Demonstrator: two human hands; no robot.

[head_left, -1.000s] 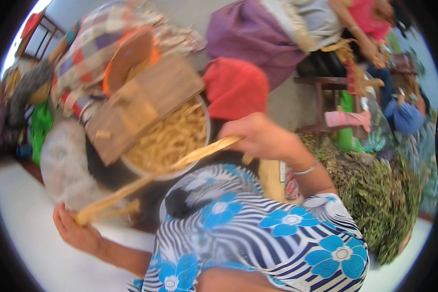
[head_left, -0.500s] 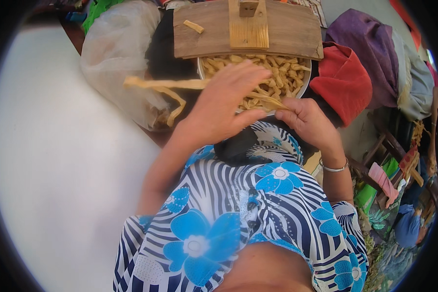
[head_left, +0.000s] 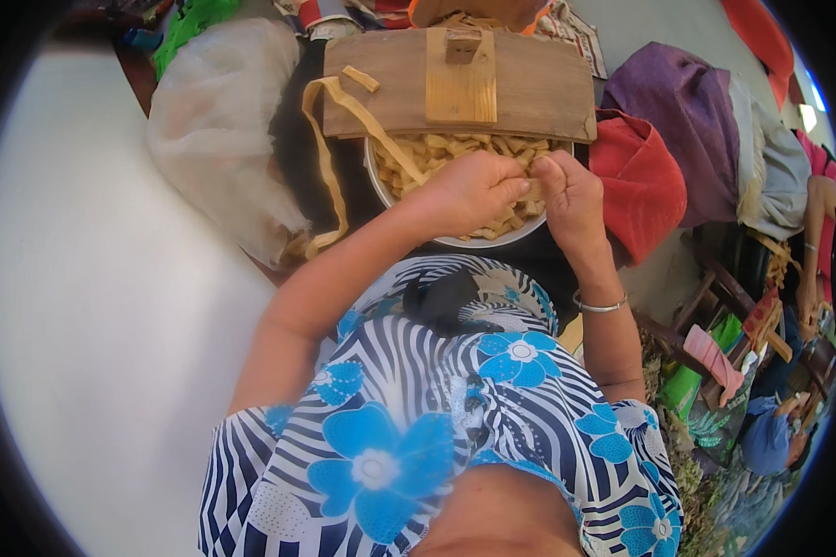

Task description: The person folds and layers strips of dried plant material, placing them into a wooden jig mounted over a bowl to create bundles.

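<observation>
My left hand point(head_left: 474, 193) and my right hand point(head_left: 571, 197) meet above a white-rimmed bowl point(head_left: 486, 243), fingers pinched around a pale yellow flat strip point(head_left: 534, 191). Between the fingertips only a short piece of it shows. A long tail of strip point(head_left: 358, 110) runs out past my left hand, loops over the left end of a wooden board and hangs down beside the bowl. Many small, short, knotted-looking yellow pieces point(head_left: 390, 170) fill the bowl. The wooden board point(head_left: 548, 93) covers its far side, with a lighter wooden block point(head_left: 462, 97) on top.
A short loose strip point(head_left: 360, 79) lies on the board. Left of the bowl is a cloudy plastic bag point(head_left: 223, 130); to the right are a red cloth point(head_left: 636, 186) and a purple bundle point(head_left: 678, 121). At the far right another person's arm point(head_left: 816, 246) reaches down near wooden stools.
My hands have come together over the bowl, and my left hand has closed on the strip. The strip's tail has swung up over the board. The view has shifted slightly.
</observation>
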